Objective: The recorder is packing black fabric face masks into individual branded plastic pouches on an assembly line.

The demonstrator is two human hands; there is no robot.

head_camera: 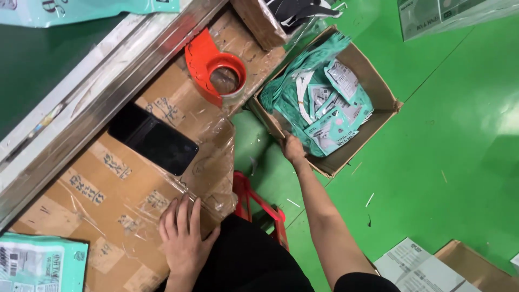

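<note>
R hand reaches down to the open cardboard box on the green floor, fingers at the near rim, right by the teal sachet packs heaped inside. Can't tell whether it's clamped on the rim, a pack, or just touching; fingertips are hidden behind the box edge. L hand lies flat, fingers spread, holding nothing, on the tape-covered cardboard sheet topping the counter.

To do the reach well, imo: keep the L hand planted as a brace since the body leans off to the side. Grip a pack by its flat body, not a corner, as they look slick and loosely stacked. Lift straight up to clear the flap. Watch the red stool frame by the knee, plus the black phone and orange tape dispenser near the counter edge.
</note>
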